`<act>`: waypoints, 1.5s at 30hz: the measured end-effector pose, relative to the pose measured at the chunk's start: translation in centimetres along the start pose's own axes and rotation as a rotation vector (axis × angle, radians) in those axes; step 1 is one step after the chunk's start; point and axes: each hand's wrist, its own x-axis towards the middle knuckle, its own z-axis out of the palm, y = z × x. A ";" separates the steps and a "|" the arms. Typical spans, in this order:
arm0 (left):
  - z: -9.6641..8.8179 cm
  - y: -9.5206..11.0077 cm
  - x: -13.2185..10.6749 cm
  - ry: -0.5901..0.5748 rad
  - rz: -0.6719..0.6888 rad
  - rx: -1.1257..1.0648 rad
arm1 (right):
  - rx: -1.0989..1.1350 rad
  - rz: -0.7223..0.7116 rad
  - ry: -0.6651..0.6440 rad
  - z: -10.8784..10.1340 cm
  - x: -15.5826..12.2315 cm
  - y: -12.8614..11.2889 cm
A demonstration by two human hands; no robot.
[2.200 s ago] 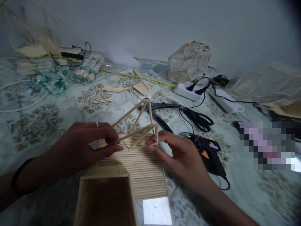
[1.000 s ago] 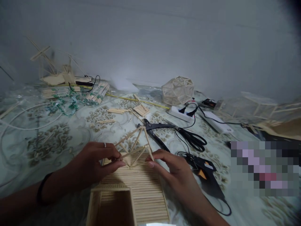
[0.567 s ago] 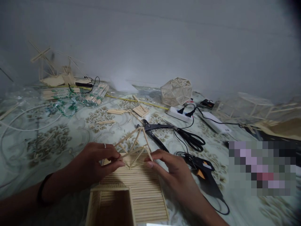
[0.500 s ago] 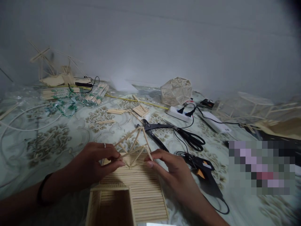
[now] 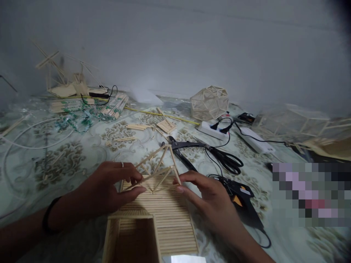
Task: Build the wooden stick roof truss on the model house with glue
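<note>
A roof-shaped frame of thin wooden sticks (image 5: 161, 170) stands over a platform of sticks laid side by side (image 5: 175, 219). My left hand (image 5: 115, 186), with a ring and a dark wristband, has its fingers and thumb loosely about the frame's left lower end, a small gap showing between them. At the right lower end, my right hand (image 5: 208, 197) pinches a slanting stick between thumb and forefinger. An open-topped stick box (image 5: 131, 219) joins the platform's near left part, its interior in shadow.
Beyond the frame lie cutting pliers (image 5: 182, 149) and black-handled scissors (image 5: 226, 160). A black glue gun (image 5: 241, 204) with its cord rests right of my right hand. Farther back are loose sticks (image 5: 137, 126), power strips (image 5: 214, 130), a stick polyhedron (image 5: 210, 103) and bundled sticks (image 5: 116, 106).
My left fingers and thumb have parted slightly around the stick frame. The whole view has shifted a little; the frame stays over the platform between my hands.
</note>
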 end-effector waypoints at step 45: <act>-4.5 3.0 2.9 0.136 0.043 0.102 | -0.049 -0.276 0.125 -3.0 1.4 -3.6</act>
